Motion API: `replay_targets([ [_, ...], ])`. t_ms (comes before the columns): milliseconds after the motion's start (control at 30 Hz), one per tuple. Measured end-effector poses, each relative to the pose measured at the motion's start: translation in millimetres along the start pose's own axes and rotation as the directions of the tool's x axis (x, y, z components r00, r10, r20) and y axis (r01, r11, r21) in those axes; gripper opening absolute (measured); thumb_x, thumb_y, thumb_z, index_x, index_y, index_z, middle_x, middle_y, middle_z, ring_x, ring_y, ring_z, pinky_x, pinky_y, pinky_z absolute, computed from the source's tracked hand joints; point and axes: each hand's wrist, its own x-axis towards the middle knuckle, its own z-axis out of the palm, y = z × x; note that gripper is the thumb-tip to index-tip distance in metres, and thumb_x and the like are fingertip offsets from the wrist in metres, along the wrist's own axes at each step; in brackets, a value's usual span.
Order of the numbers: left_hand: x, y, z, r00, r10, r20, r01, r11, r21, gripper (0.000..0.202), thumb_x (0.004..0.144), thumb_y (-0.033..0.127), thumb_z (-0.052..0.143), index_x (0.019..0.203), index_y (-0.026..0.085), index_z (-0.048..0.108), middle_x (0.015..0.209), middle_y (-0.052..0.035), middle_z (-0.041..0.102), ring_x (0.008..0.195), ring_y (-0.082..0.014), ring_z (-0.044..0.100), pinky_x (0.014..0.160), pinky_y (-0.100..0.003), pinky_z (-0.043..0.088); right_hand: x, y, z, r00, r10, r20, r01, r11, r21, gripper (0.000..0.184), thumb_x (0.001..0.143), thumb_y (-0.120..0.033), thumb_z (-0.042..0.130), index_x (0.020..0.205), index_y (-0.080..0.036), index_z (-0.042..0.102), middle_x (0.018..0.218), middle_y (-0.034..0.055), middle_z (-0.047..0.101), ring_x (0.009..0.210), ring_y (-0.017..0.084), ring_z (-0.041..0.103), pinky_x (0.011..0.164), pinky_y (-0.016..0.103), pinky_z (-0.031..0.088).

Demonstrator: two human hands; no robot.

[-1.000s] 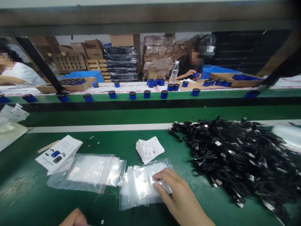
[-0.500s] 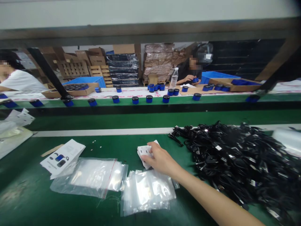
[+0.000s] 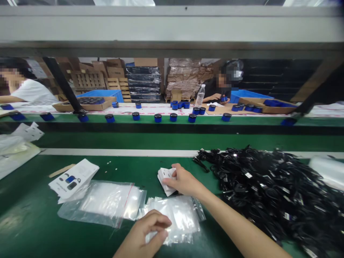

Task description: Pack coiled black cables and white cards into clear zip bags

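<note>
My right hand (image 3: 183, 181) rests on a small stack of white cards (image 3: 165, 176) on the green table, fingers curled and pinching at the top card. My left hand (image 3: 148, 233) is low in the middle, its fingers pinched on a clear plastic bag (image 3: 179, 215) from the nearer pile of bags. A second pile of clear zip bags (image 3: 106, 201) lies to the left of it. A stack of printed leaflets (image 3: 73, 177) sits further left.
A large heap of black cables (image 3: 271, 190) fills the right of the table. Beyond a white strip runs a green conveyor (image 3: 172, 139) with several blue round speakers (image 3: 158, 117). Two other people sit across, among cardboard trays and a water bottle (image 3: 200, 95).
My right hand moved from the bag pile up to the white cards and stays there. My left hand came up from the bottom edge and took hold of a clear bag.
</note>
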Motion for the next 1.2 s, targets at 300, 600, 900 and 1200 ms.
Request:
replay_targets([
  [300,15.8,6.6,5.7,0.979,-0.046,0.197,-0.017,0.953,0.303,0.019,0.084,0.028,0.053,0.094,0.021,0.066,0.094,-0.0045,0.066,0.089,-0.0194,0.062,0.079,-0.024,0.045,7.2,-0.4,-6.6,0.997,0.033,0.068,-0.036,0.999,0.04,0.094,0.073,-0.052,0.06,0.141,0.0,0.022,0.124,0.0233,0.052,0.112,0.031,0.052,0.084,0.035,0.042],
  [600,14.3,5.3,-5.2,0.986,-0.045,0.158,-0.004,0.956,0.295,0.015,0.081,0.024,0.054,0.089,0.023,0.067,0.089,-0.0019,0.067,0.086,-0.0179,0.064,0.077,-0.022,0.045,16.2,5.8,-7.1,0.99,0.026,0.141,-0.053,0.98,0.191,0.095,0.07,-0.047,0.069,0.142,-0.003,0.024,0.113,0.0176,0.059,0.103,0.029,0.056,0.083,0.036,0.043],
  [900,16.8,4.2,-9.0,0.997,-0.049,0.051,0.038,0.979,0.202,0.016,0.078,0.025,0.054,0.085,0.021,0.068,0.083,-0.0013,0.07,0.08,-0.0167,0.066,0.074,-0.023,0.047,17.4,23.8,-14.8,0.981,0.065,0.182,-0.135,0.903,0.407,0.024,0.092,-0.03,0.054,0.11,-0.015,0.056,0.106,0.0055,0.061,0.084,0.018,0.063,0.071,0.036,0.053],
  [1200,17.0,-1.0,9.1,0.992,-0.123,-0.04,0.106,0.949,-0.297,0.055,0.07,0.053,0.066,0.113,0.019,0.063,0.101,-0.0092,0.072,0.09,-0.0215,0.066,0.082,-0.033,0.051,-61.8,13.2,-15.4,0.998,-0.06,-0.03,0.066,0.833,0.549,0.025,0.082,-0.035,0.053,0.065,-0.017,0.055,0.062,-0.002,0.058,0.06,0.014,0.054,0.058,0.025,0.042],
])
